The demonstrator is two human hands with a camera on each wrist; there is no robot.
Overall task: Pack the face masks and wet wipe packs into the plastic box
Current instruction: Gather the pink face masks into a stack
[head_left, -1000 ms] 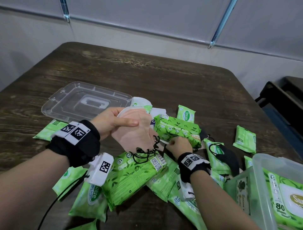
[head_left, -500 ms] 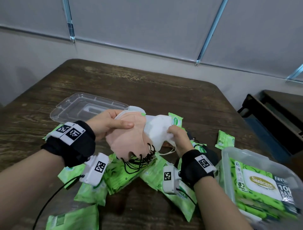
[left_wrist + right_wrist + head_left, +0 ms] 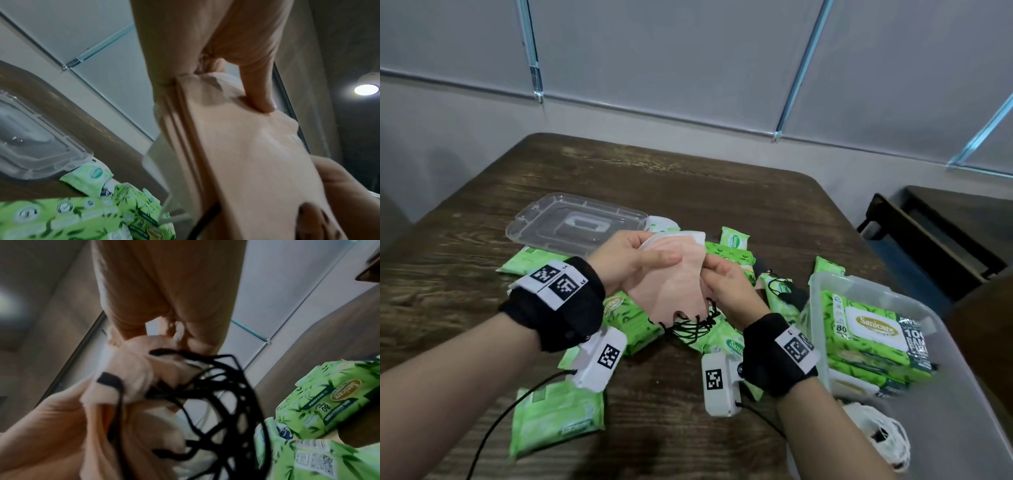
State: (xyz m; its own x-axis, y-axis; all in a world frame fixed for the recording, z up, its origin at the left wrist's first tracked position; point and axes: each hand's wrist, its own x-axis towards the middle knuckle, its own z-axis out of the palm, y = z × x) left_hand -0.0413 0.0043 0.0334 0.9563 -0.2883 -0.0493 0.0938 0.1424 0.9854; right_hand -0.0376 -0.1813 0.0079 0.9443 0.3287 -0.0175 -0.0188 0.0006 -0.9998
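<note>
The left hand (image 3: pixel 635 262) pinches the top of a stack of peach-coloured fabric face masks with black ear loops (image 3: pixel 671 284), thumb laid across the front face. The right hand (image 3: pixel 726 286) grips the same stack at its right edge, fingers curled onto it. The stack hangs upright above the dark wooden table (image 3: pixel 688 181), loops dangling from its lower end, with a white mask showing behind its top edge. Under the stack, green wet wipe packs (image 3: pixel 558 418) lie scattered over the table. Right of the stack stands the clear plastic box (image 3: pixel 962 421), holding large green wipe packs and a white mask. Left of the stack and farther back, the clear plastic lid (image 3: pixel 577 224) lies flat.
</note>
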